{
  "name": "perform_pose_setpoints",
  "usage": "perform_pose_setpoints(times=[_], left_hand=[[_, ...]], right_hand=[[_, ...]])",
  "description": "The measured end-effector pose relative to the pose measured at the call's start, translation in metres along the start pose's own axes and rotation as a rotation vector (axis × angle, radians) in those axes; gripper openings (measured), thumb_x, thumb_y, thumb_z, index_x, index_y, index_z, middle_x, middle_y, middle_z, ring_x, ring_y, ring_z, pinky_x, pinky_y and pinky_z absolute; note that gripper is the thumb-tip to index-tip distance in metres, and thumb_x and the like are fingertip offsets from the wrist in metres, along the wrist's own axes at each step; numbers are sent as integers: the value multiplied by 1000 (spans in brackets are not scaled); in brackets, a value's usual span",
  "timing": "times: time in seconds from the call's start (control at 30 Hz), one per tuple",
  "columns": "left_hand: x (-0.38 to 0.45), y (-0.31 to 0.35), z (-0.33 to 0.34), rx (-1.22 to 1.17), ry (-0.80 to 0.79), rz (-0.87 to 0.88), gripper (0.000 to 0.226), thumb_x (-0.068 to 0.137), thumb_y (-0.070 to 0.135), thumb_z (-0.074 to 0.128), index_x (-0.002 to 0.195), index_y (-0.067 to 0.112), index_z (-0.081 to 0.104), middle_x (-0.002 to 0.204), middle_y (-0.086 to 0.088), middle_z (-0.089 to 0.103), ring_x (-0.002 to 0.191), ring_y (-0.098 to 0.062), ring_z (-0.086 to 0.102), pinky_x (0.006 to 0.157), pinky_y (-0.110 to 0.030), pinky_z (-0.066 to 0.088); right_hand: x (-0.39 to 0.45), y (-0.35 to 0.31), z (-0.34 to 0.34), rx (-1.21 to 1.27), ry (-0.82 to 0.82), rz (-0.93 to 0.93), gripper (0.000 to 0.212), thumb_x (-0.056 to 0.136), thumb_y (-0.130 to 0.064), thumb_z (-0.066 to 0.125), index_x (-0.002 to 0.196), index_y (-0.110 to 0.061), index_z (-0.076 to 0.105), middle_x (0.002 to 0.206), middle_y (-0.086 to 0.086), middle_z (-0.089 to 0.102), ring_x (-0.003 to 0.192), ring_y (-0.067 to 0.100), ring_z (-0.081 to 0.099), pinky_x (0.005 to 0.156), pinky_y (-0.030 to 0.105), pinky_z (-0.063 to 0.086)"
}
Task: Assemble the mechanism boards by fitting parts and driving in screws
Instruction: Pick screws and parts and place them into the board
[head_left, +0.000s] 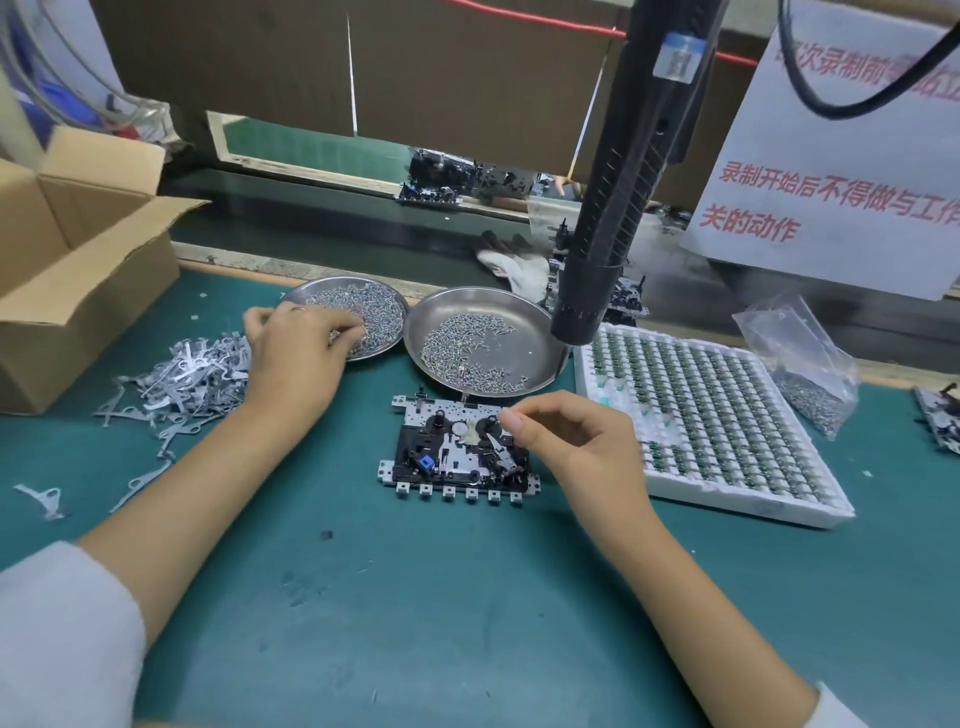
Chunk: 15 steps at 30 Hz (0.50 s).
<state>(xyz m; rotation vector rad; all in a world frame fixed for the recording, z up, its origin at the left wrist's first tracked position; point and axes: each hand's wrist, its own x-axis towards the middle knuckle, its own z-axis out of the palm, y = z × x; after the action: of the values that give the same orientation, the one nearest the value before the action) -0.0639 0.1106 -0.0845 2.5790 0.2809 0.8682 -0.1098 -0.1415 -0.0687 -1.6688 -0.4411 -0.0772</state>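
Observation:
A mechanism board (447, 457), black and silver with a small blue part, lies flat on the green mat in the middle. My right hand (566, 441) hovers over the board's right end, thumb and forefinger pinched together on something too small to make out. My left hand (296, 353) reaches into the left steel dish (387, 299) of small screws, fingertips curled among them. A second steel dish (540, 343) with screws stands just behind the board. A black electric screwdriver (623, 197) hangs above the right dish.
A pile of flat metal levers (182, 379) lies at the left beside an open cardboard box (78, 291). A white tray (810, 512) of small green parts sits right of the board, a plastic bag of screws (810, 384) behind it. More boards (447, 182) rest on the conveyor.

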Motion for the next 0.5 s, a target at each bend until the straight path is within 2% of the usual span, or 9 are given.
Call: perform_pose_setpoints(times=[0.1,0.17,0.2,0.23,0.3,0.4,0.47,0.5], left_hand=[[-2,3,1,58,6,59,21,94,27,57,99,17,74,109,-3,70,107,-31,51,93,-39,20],[-12,16,-5,-35,110,227,23,94,25,56,103,13,73,103,-6,71,100,-32,58,91,-43,27],[-20,26,-10,-145,111,338,25,93,26,56,106,11,72,100,-6,71,96,-30,60,90,-44,32],[-31,37,-15,-290,51,448,28,91,27,58,109,11,70,98,-5,70,93,-27,62,90,-44,40],[-54,60,-17,-510,-107,589,33,86,29,66,113,10,68,100,-2,68,92,-20,62,89,-35,46],[-74,82,-14,-699,-165,569,29,78,18,74,104,5,70,96,-4,69,86,-13,63,84,-23,48],[-76,85,-14,-793,-124,519,21,77,9,73,97,2,72,89,-6,70,80,-14,63,76,-25,51],[-75,84,-14,-814,-104,517,18,77,6,72,94,1,72,86,-6,71,78,-16,63,73,-27,51]], right_hand=[[0,0,1,1,21,10,7,74,-30,72,69,-25,72,66,-7,70,65,5,62,65,14,48],[1,-1,1,18,41,23,13,72,-33,70,69,-21,72,66,-5,70,64,5,62,66,15,49],[1,-1,1,32,46,27,14,72,-33,70,70,-19,72,65,-6,69,63,4,61,65,14,49],[2,-2,1,47,47,29,15,72,-32,69,70,-18,72,64,-6,69,62,4,61,65,14,48],[2,-3,1,76,39,25,14,72,-30,68,71,-17,72,63,-6,69,62,4,61,65,14,48],[1,-3,-2,135,3,20,14,73,-26,68,72,-13,73,65,3,70,65,10,63,65,17,49],[1,-3,-3,152,-18,26,18,71,-26,69,73,-9,74,67,12,69,67,15,61,65,22,49],[1,-3,-2,151,-30,23,18,71,-26,70,73,-8,74,65,9,68,66,14,60,66,22,49]])
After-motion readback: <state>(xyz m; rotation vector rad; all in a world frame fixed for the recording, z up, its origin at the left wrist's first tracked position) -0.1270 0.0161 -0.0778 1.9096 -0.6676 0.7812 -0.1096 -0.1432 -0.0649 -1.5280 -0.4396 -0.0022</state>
